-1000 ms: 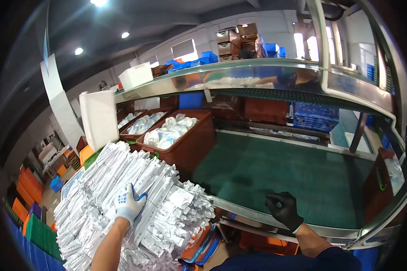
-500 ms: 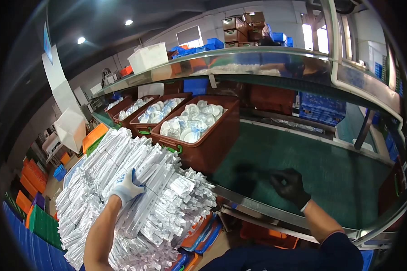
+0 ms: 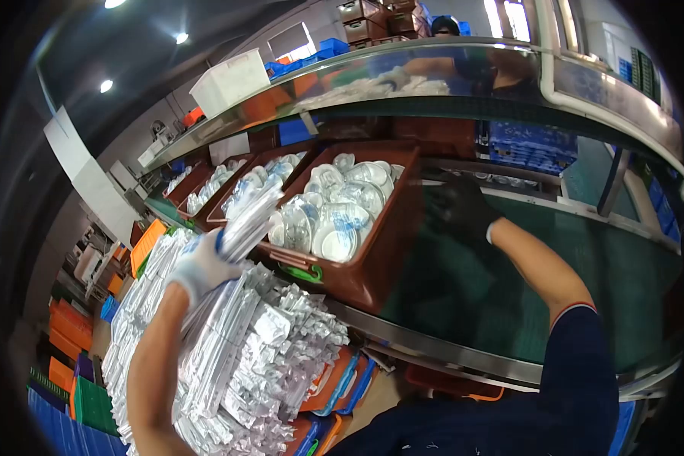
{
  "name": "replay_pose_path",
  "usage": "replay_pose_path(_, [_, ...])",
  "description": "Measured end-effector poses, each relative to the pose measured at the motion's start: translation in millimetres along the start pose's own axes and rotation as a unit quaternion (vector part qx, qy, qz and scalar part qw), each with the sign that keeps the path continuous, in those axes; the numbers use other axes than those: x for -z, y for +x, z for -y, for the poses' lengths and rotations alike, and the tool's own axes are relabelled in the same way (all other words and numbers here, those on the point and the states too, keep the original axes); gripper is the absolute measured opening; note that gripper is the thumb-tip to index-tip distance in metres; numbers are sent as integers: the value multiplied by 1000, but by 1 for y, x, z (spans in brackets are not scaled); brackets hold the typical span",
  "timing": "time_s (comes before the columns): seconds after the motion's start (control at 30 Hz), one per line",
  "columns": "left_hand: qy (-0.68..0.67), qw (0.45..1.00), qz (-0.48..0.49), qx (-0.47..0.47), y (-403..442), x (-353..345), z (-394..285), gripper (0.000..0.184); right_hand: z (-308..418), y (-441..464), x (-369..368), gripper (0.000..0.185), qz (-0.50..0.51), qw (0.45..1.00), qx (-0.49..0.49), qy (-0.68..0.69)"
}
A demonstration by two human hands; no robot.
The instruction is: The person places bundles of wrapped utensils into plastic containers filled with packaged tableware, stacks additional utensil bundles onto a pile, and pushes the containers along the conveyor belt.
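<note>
We observe the left hand [image 3: 199, 267] closed around silvery packets [image 3: 252, 220], their upper end now raised from the pile [image 3: 243, 372] beside the brown bin [image 3: 399, 254]. The right hand [image 3: 463, 207] has moved farther out; its dark, blurred fingers we cannot judge.

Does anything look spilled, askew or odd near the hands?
Nothing looks spilled. Two oddities: the left hand wears a mostly white glove, the right hand a black one, a mismatched pair; and the pile of silvery packets has ragged, uneven ends, so looks untidy.
</note>
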State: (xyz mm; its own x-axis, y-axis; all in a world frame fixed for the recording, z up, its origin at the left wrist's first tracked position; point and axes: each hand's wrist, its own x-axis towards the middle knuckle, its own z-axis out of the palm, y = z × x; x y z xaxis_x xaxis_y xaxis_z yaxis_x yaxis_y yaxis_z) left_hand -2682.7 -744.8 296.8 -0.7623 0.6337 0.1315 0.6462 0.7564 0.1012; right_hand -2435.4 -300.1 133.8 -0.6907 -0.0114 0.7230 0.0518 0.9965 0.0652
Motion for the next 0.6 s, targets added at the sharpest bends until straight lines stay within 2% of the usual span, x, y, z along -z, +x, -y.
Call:
replay_pose_path(0.07, [64,997,43,-17,41,8,-62,80,-37,22,-26,24,-32,999,8,-1])
replay_pose_path(0.13, [16,999,14,-46,94,-16,-99,75,-73,31,-49,24,-61,998,16,-1])
replay_pose_path(0.2, [-9,993,-42,-108,130,-39,-141,84,-103,37,-66,17,-107,988,93,-57])
replay_pose_path(0.23, [-58,979,-124,-150,143,-66,-151,91,-117,38,-71,17,-109,988,91,-61])
replay_pose_path(0.27, [-113,981,-103,-117,130,-71,-176,93,-132,37,-77,14,12,987,76,-145])
replay_pose_path(0.3, [-194,967,-127,-104,124,-95,-185,86,-144,34,-81,11,135,964,58,-222])
replay_pose_path(0.33, [-238,942,-170,-167,101,-111,-195,82,-150,29,-78,11,135,965,57,-217])
replay_pose_path(0.37, [-219,926,-212,-222,74,-135,-194,78,-155,22,-67,8,153,975,52,-154])
replay_pose_path(0.4, [-152,931,-210,-256,34,-138,-207,78,-160,15,-58,5,172,980,47,-89])
replay_pose_path(0.43, [-181,907,-190,-329,7,-145,-214,80,-164,5,-52,5,177,979,48,-83])
replay_pose_path(0.5, [-149,896,-179,-378,-33,-166,-227,84,-173,-16,-34,28,175,982,24,-72])
replay_pose_path(0.6, [-206,867,-220,-397,-47,-173,-246,84,-194,-54,-33,17,133,990,-18,-36])
